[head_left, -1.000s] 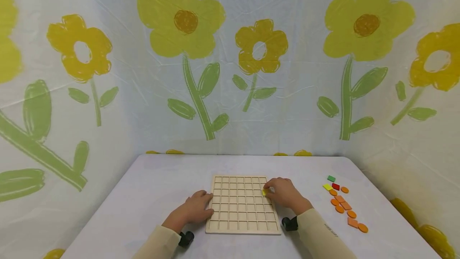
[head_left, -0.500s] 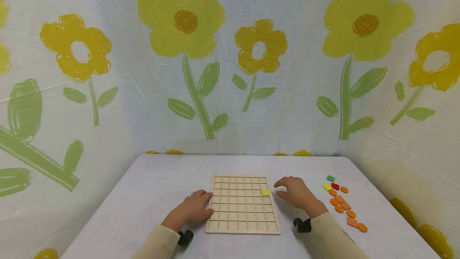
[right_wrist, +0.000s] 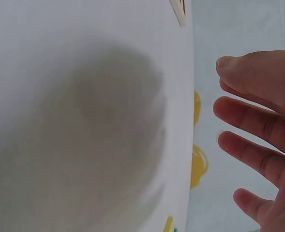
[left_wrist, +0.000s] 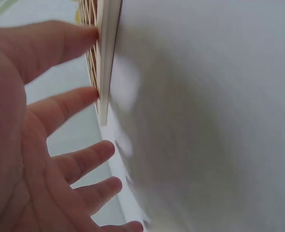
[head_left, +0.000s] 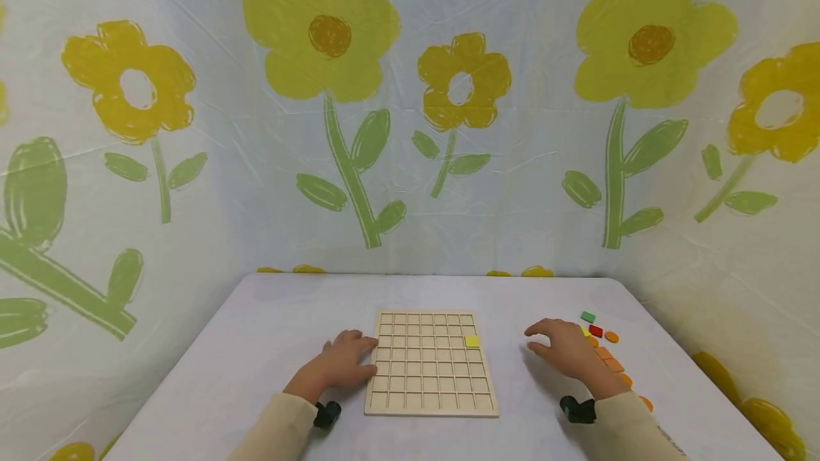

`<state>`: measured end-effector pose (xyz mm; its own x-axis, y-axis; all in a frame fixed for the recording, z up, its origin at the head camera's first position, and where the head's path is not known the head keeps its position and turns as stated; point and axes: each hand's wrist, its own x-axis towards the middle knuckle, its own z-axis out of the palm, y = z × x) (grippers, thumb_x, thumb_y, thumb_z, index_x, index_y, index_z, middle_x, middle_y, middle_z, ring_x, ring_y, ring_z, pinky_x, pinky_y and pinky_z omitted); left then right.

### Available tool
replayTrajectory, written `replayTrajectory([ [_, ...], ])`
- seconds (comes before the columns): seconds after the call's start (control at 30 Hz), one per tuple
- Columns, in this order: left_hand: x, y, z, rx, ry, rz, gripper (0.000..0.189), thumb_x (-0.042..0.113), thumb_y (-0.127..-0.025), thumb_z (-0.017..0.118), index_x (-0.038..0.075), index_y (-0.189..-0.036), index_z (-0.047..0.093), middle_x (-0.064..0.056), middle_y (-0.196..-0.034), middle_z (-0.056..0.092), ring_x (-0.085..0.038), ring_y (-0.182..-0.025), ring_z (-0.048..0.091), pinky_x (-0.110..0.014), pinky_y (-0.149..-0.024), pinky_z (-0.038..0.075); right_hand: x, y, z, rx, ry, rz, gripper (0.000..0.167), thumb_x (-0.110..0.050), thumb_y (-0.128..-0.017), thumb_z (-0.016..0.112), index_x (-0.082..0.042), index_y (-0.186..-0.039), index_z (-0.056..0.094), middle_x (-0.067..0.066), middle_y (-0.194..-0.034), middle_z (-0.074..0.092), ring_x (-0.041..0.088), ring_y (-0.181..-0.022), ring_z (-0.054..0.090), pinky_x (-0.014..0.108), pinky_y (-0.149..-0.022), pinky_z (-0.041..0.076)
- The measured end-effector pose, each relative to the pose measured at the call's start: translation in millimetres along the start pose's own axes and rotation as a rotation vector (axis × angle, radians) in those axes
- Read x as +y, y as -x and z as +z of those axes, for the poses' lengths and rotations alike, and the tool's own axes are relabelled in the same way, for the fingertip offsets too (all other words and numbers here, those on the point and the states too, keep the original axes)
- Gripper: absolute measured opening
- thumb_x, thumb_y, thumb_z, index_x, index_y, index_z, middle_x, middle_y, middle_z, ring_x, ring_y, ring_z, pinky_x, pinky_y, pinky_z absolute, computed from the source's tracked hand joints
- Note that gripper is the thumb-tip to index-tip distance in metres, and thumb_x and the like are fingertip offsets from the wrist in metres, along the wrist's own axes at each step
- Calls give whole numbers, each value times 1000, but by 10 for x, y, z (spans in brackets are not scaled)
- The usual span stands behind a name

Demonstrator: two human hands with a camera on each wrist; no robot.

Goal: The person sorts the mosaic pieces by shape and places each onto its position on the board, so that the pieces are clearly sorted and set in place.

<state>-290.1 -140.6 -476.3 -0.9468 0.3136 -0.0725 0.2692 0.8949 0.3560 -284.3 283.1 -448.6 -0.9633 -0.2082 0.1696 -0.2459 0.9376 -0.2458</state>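
A wooden grid board (head_left: 430, 405) lies flat on the table, a single yellow square tile (head_left: 472, 341) sitting in a cell of its right-hand column. My left hand (head_left: 346, 361) touches the board's left edge; in the left wrist view its thumb and index fingertips meet the wooden rim (left_wrist: 105, 63) while the other fingers spread apart. My right hand (head_left: 566, 351) hovers over the table between the board and the loose pieces, holding nothing, its fingers loosely bent. It partly covers another yellow tile and some orange pieces.
Right of my right hand lie a green tile (head_left: 588, 316), a red tile (head_left: 596, 331), an orange disc (head_left: 611, 337) and several more orange pieces (head_left: 613, 364). A flower-printed curtain (head_left: 512, 219) surrounds the white table (head_left: 307, 304).
My right hand has let go of the yellow tile, leaving it on the board, and has moved right towards the loose pieces. The left hand stays at the board's left edge.
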Motion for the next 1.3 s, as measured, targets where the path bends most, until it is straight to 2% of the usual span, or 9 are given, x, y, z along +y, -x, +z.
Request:
replayTrajectory([
  [0.23, -47, -37, -27, -16, 19, -3, 55, 43, -86, 66, 24, -136, 55, -16, -148, 42, -38, -140, 34, -74, -106, 23, 226, 129, -164, -16, -47, 17, 24, -21, -88, 70, -10, -109, 71, 9, -112, 70, 36, -111, 61, 56, -94, 49],
  [0.43, -86, -45, -10, -22, 30, 3, 59, 44, -84, 66, 23, -138, 54, -16, -149, 41, -37, -141, 34, -75, -107, 21, 410, 227, -267, 25, 5, -2, 24, -21, -88, 69, -10, -109, 70, 12, -112, 70, 39, -109, 62, 57, -91, 48],
  [0.5, -86, -40, -12, -24, 31, 4, 59, 44, -84, 66, 23, -138, 54, -15, -149, 41, -36, -141, 33, -74, -107, 21, 471, 245, -288, 19, 13, 19, 25, -22, -88, 69, -10, -109, 70, 14, -112, 69, 40, -109, 61, 58, -91, 48],
  [0.7, -50, -7, -40, -28, 39, -9, 59, 43, -84, 67, 22, -138, 54, -15, -149, 41, -37, -142, 33, -74, -108, 20, 595, 285, -402, -65, -33, 147, 33, -25, -89, 68, -7, -117, 68, 26, -124, 61, 48, -116, 52, 65, -96, 42],
  [0.8, -41, 5, -53, -25, 38, -10, 59, 42, -84, 67, 22, -138, 54, -16, -149, 41, -38, -142, 32, -74, -108, 20, 636, 312, -468, -104, -53, 202, 37, -26, -90, 67, -5, -120, 65, 30, -128, 57, 43, -106, 55, 63, -93, 45],
  [0.93, -39, 5, -52, -26, 33, -9, 59, 43, -84, 66, 22, -138, 54, -16, -149, 41, -38, -142, 32, -74, -108, 20, 704, 349, -502, -138, -44, 254, 39, -26, -90, 66, -2, -122, 64, 33, -127, 55, 30, -91, 54, 55, -84, 52],
  [1.2, -58, -20, -36, -32, 26, -19, 59, 45, -84, 66, 24, -138, 54, -15, -150, 41, -38, -142, 32, -73, -108, 20, 877, 408, -492, -187, -22, 336, 47, -37, -90, 65, -1, -119, 63, 27, -112, 63, 26, -85, 57, 50, -73, 50],
  [1.3, -60, -19, -33, -30, 28, -20, 59, 45, -84, 67, 24, -138, 54, -15, -149, 41, -38, -142, 32, -73, -108, 20, 913, 435, -481, -205, -22, 368, 47, -36, -88, 68, 1, -116, 64, 25, -108, 64, 26, -86, 57, 51, -74, 48],
])
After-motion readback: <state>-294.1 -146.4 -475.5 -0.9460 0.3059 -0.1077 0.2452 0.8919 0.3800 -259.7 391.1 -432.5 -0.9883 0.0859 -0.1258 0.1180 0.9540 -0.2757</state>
